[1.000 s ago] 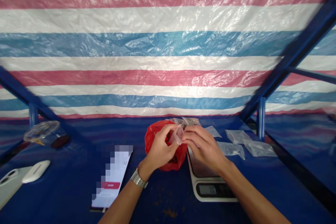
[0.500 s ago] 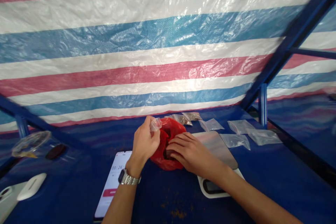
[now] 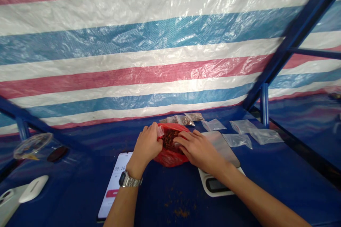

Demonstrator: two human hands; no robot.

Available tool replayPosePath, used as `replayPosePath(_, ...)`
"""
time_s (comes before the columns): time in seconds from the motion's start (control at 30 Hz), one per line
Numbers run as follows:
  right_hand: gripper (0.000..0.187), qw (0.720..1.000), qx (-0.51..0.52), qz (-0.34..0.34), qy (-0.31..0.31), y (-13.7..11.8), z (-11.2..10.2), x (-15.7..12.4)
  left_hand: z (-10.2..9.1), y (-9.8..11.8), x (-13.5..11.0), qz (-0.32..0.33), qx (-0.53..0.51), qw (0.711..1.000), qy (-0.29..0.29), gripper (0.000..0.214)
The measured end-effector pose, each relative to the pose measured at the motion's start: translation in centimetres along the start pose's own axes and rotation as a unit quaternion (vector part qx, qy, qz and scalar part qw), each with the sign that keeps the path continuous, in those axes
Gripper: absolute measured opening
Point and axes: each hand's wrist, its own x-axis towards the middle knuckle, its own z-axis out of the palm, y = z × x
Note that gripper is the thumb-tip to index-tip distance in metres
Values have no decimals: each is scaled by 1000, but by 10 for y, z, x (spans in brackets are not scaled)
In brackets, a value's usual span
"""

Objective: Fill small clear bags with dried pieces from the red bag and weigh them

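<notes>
Red bag (image 3: 172,160), at twelve o'clock from me, gapes wider than half a second ago, baring brown bits (image 3: 168,139) within reach. At its nine o'clock my left hand (image 3: 147,145) pinches a small clear bag (image 3: 160,131); at three, my right hand (image 3: 199,149) curls inward, its grip unclear.

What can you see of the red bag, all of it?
Red bag: thin, glossy, crumpled, plastic-looking; sits on the blue tabletop, mouth open upward, dark brown bits inside. The left hand is at its left rim; the right hand reaches over its right side, hiding part. Exact finger contact is unclear. Its base is unseen.
</notes>
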Motion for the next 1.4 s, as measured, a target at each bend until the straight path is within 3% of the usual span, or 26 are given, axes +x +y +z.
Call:
replayPosePath(0.23,31,994,-33,103,-36,1,-8,14,13,-6,9,-16,-91,993,79,26)
replayPosePath(0.37,35,990,-45,111,-77,-8,-13,34,23,-5,10,-35,-170,977,126,27)
replayPosePath(0.6,40,995,8,86,-46,-19,0,42,25,-7,10,-61,-298,952,35,21)
replayPosePath(0.83,55,992,53,114,-22,-15,8,32,29,-3,16,-28,-414,906,83,22)
replayPosePath(1.0,50,988,65,135,-47,-19,5,33,22,2,19,-11,-451,880,148,22)
replayPosePath(1.1,43,987,76,134,-42,-20,3,33,18,1,18,3,-436,883,175,23)
replayPosePath(1.3,30,986,68,144,-41,-17,2,32,18,-4,12,16,-314,935,163,11)
replayPosePath(1.4,30,986,54,150,-51,-17,1,33,21,-5,13,-1,-373,920,121,8)
